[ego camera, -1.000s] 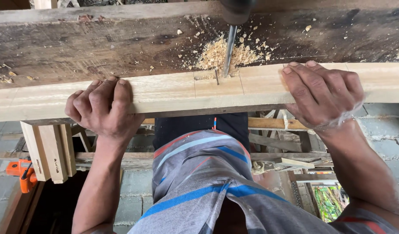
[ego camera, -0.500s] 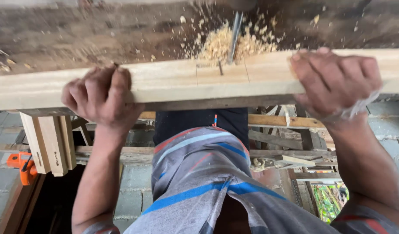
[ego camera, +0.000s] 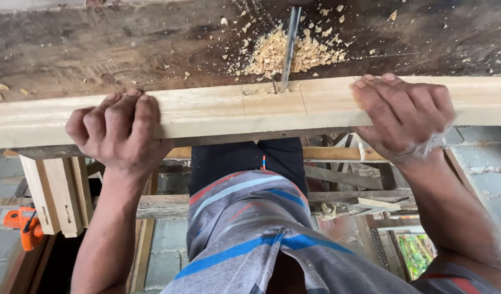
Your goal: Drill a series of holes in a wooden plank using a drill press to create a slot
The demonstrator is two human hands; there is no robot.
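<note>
Plank (ego camera: 218,111): pale, long, lying across the near edge of the dark worn desk (ego camera: 98,49), running the full width of our view. Pencil lines cross its top near the middle, marking off a short section.

Bit (ego camera: 289,46): a metal drill bit comes down from the top edge and meets the plank inside that marked section, at the far edge of the wood. We cannot see the machine that carries it.

Shavings (ego camera: 294,51): a heap of light chips on the desk just behind the plank, around the bit, with loose flecks scattered farther out.

Left hand (ego camera: 117,133): clenched over the plank's near edge, knuckles up, fingers curled on top of the wood, well left of the bit.

Right hand (ego camera: 405,117): also grasping the plank, fingers spread flat over its top and wrapped at the near edge, to the right of the bit. Pale dust on the wrist.

Below the desk: our striped grey shirt (ego camera: 245,228) with blue and red bands, wooden offcuts (ego camera: 57,193) stacked at the left, an orange tool (ego camera: 22,226) by them, grey paving underfoot.
</note>
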